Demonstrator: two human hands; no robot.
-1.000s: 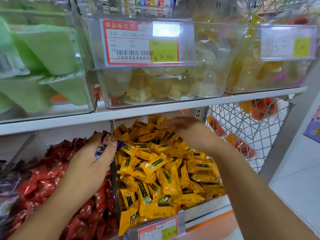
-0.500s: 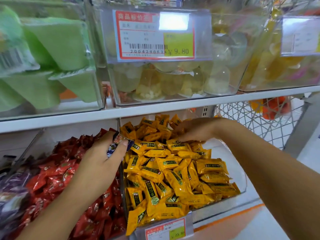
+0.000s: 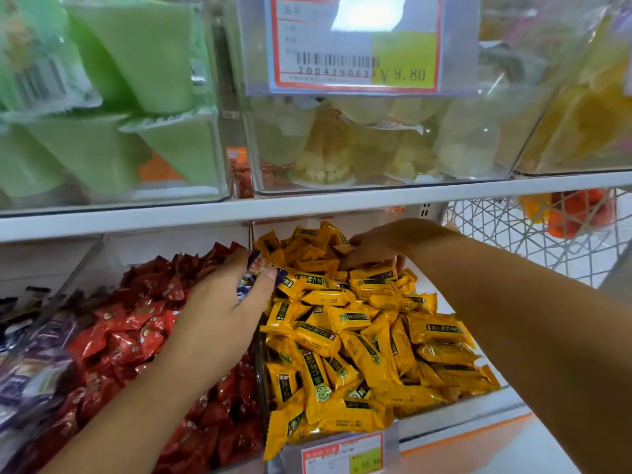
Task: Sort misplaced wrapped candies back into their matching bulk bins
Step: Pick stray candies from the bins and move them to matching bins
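Note:
My left hand [image 3: 222, 309] hovers over the divider between two lower bins and grips a small bunch of blue, white and red wrapped candies [image 3: 254, 273]. Left of it lies the bin of red wrapped candies [image 3: 136, 330]. To its right is the clear bin heaped with yellow wrapped candies [image 3: 359, 336]. My right hand [image 3: 379, 244] reaches deep into the back of the yellow pile, fingers curled down among the wrappers; whether it holds one is hidden.
A white shelf [image 3: 307, 205] runs just above the hands, carrying clear bins of green jelly cups [image 3: 113, 138] and pale fruit cups [image 3: 342, 155]. Purple wrapped candies [image 3: 30, 367] fill the far-left bin. A white wire basket [image 3: 533, 234] stands at the right.
The camera has come closer to the shelf. My right hand has shifted slightly within the back of the yellow pile. My left hand keeps its bunch of candies over the divider.

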